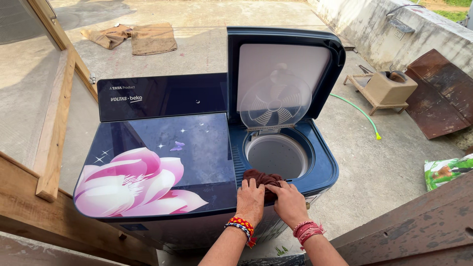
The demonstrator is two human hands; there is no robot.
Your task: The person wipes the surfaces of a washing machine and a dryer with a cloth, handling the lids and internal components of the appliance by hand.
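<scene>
Both hands are gripping a bunched dark maroon cloth (263,178) that is lying on the front rim of a blue twin-tub washing machine (322,170), just in front of the open spin drum (277,155). The left hand (250,201) is pressing down on the cloth's left side with fingers curled over it, and the right hand (289,202) is closing its fingers on the right side. The spinner lid (281,74) is standing upright behind the drum, while the flower-printed wash lid (157,167) is lying shut beside the hands
</scene>
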